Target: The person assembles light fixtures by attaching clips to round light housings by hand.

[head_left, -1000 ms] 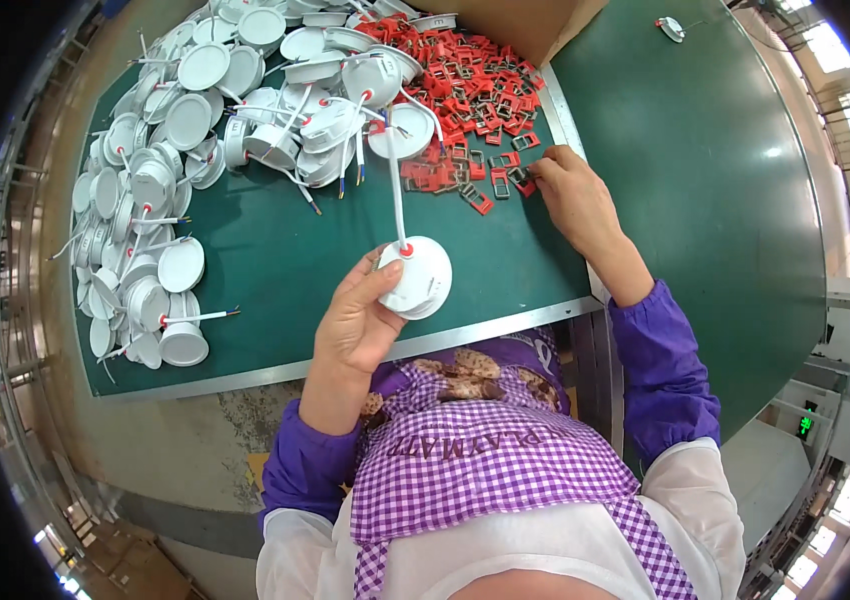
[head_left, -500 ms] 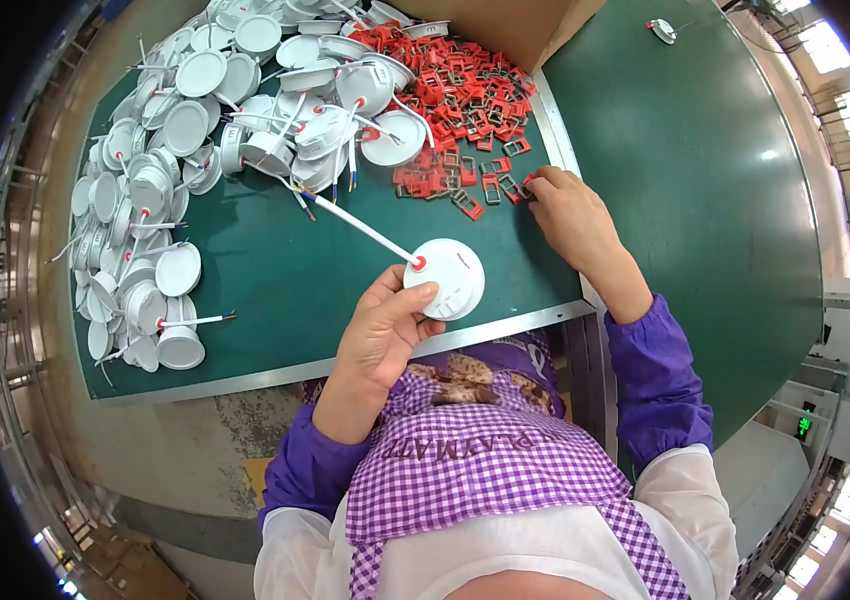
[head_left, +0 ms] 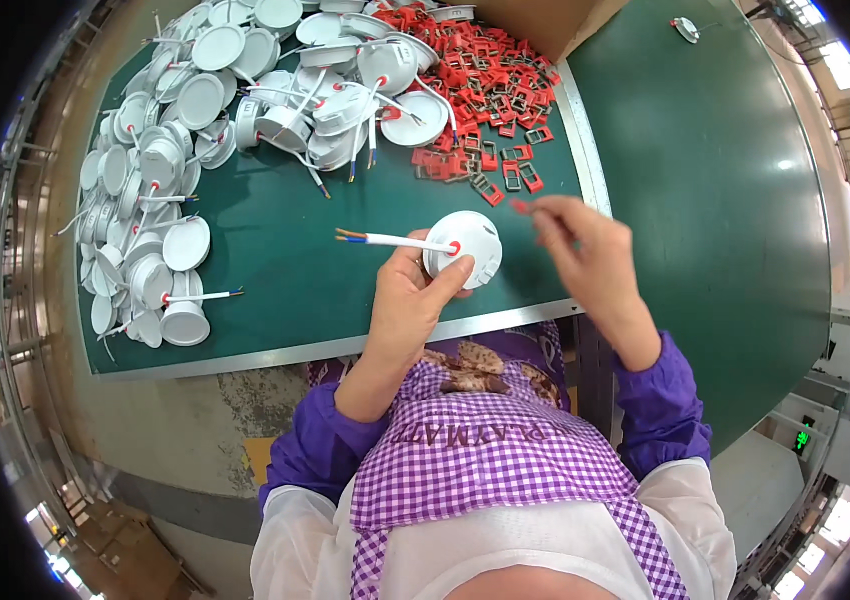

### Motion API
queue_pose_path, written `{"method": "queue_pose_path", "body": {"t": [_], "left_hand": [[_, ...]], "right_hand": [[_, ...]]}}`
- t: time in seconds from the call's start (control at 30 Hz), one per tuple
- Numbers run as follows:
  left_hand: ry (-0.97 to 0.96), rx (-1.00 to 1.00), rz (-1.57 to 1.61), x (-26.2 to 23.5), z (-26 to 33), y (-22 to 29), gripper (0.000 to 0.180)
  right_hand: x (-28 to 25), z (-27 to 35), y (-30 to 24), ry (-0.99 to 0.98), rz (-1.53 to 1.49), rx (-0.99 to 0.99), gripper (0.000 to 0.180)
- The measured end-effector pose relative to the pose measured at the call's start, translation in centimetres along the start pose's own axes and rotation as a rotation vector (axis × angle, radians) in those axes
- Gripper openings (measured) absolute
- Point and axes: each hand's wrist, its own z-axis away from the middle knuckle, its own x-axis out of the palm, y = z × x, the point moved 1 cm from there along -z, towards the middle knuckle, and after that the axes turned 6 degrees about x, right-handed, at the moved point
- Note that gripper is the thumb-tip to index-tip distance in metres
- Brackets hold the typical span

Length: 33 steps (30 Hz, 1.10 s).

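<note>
A round white lamp housing (head_left: 475, 238) with a white cable rests in my left hand (head_left: 415, 295), the thumb pressed on its face near a red ring. The cable points left and ends in bare brown and blue wires (head_left: 351, 236). Just right of it, my right hand (head_left: 590, 250) pinches a small red clip (head_left: 520, 206) between thumb and fingertips, above the table and apart from the housing. Several red clips with metal frames (head_left: 513, 170) lie beyond that hand, at the near edge of a heap (head_left: 490, 85).
Many white lamp housings (head_left: 200, 100) with cables are piled over the left and back of the green table (head_left: 275, 250). A cardboard box (head_left: 535, 25) stands behind the clips. A metal strip (head_left: 585, 140) divides off a second green surface (head_left: 705, 180), where one lamp part (head_left: 685, 29) lies.
My right hand has drawn a red clip back from the heap toward me. My left hand has turned the housing, so its cable now points more level to the left.
</note>
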Motion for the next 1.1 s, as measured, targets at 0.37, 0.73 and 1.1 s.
{"method": "queue_pose_path", "body": {"t": [0.37,0.73,1.1], "left_hand": [[-0.009,0.16,-0.302,0.2,0.2,-1.0,0.032],[-0.016,0.207,-0.277,-0.4,0.2,-1.8,0.033],[-0.156,0.187,-0.345,-1.1,-0.5,-0.2,0.029]], "right_hand": [[2.9,2.8,-1.3,-0.001,-0.053,-0.098,0.018],[3.6,3.1,-1.4,0.052,0.038,-0.149,0.023],[4.0,2.4,-0.6,0.112,-0.049,-0.174,0.026]]}}
